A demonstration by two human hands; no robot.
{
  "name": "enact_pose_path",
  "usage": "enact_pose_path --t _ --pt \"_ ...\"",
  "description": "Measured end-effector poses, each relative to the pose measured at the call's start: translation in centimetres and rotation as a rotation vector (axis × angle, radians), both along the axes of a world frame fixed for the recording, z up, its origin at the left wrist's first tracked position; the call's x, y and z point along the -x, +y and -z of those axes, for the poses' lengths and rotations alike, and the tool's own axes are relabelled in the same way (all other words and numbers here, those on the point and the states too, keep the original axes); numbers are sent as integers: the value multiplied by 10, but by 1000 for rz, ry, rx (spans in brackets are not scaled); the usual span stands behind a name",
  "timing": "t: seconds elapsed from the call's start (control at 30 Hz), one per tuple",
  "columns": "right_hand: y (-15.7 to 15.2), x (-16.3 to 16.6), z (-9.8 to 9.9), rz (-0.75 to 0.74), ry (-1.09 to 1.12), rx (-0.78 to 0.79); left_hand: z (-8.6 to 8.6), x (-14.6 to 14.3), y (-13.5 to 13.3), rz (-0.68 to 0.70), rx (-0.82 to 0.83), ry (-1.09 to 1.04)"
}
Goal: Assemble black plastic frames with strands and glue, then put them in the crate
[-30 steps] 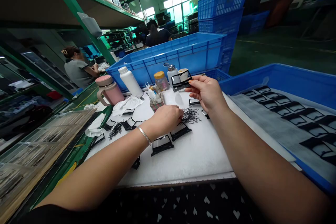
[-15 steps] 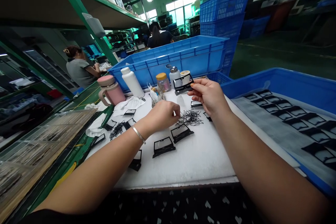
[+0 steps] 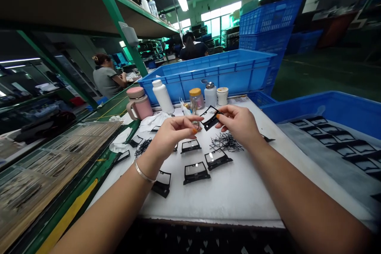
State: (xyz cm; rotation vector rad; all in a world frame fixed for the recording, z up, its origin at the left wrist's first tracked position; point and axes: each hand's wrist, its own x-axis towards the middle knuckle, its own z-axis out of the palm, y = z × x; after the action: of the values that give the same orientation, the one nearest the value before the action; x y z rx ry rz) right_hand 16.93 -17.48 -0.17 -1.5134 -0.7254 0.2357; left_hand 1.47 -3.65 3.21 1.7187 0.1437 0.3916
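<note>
My right hand (image 3: 239, 124) pinches a small black rectangular frame (image 3: 210, 118) by its right end, holding it above the white foam pad (image 3: 232, 190). My left hand (image 3: 172, 133) is raised beside the frame's left end, thumb and forefinger pinched on something too thin to name. A heap of thin black strips (image 3: 226, 142) lies on the pad under my right hand. Several more black frames (image 3: 195, 171) lie flat on the pad nearer to me. A second heap of strips (image 3: 143, 147) lies to the left.
Behind the pad stand a pink mug (image 3: 137, 103), a white bottle (image 3: 163, 96), a yellow-lidded jar (image 3: 196, 98) and two small containers. A large blue crate (image 3: 214, 73) is behind them. Another blue crate (image 3: 342, 111) at right holds frames on grey sheet. Two people work further back at left.
My left hand rose from the strip heap toward the frame. My right hand lowered the frame toward my left hand. The camera view shifted, so everything sits further right.
</note>
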Motion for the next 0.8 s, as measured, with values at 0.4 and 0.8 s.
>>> enact_pose_path --t 0.4,0.8 --pt "3 4 -2 -14 -71 150 12 11 18 -4 118 74" --pt "4 2 4 -29 -76 189 12 12 21 71 117 58"
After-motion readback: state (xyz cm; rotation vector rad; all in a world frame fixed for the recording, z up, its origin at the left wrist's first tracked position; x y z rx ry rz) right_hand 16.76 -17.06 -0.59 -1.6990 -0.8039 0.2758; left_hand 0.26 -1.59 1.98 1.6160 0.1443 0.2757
